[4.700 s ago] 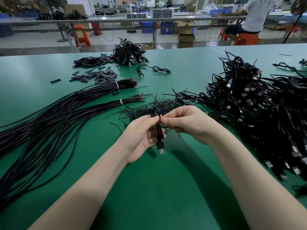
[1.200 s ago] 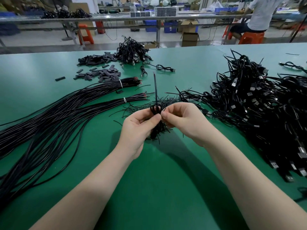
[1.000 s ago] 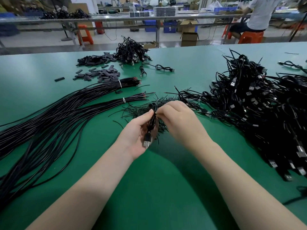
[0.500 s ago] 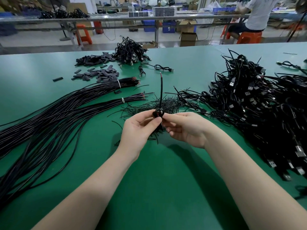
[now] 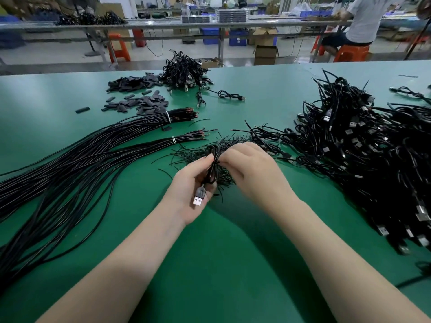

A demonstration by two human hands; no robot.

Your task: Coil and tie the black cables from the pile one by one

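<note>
My left hand (image 5: 190, 183) grips the coil (image 5: 212, 166) between thumb and fingers, its plug (image 5: 199, 198) hanging over my palm. My right hand (image 5: 247, 169) pinches at the coil's waist, fingers curled, working a tie I can't make out from here. We're just above the desk (image 5: 221, 264), over the heap of ties (image 5: 210, 150), with the pile (image 5: 373, 148) off to the right.

If my left thumb eases, I think the loops will spring apart and I'll have to wind again. If the tie isn't twisted tight, it could slip off once I toss the coil aside. Working so close over the ties, I might also snag a stray one into the wrap. The dangling plug could swing and tug a loop loose.
</note>
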